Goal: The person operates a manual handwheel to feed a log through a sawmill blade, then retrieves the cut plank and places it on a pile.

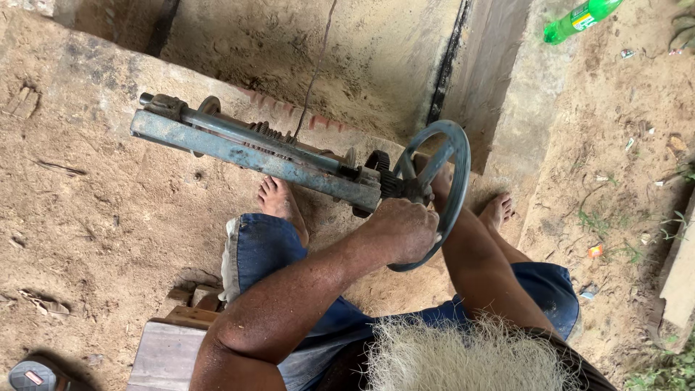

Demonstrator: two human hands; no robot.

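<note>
Left hand [402,230] closed over near rim of blue wheel [434,190]; fingers wrapped round rim, thumb side up. Right hand [440,182] mostly hidden behind wheel spokes, grip cannot be told. Judgement: keep wrist in line with rim, turn evenly, keep fingers off gears [380,170] just left of hub. Wheel sits at right end of blue frame [253,156], above knees. Fibre bundle [470,358] on lap.

Left hand [402,230] is wrapped round the rim of a blue hand wheel [434,190] on a rusty blue geared machine [260,150], right hand [439,187] is up by the hub, mostly hidden. Bare feet on sandy ground, pale fibre bundle [463,358] in the lap, green bottle [579,19] lying off to the side.
</note>
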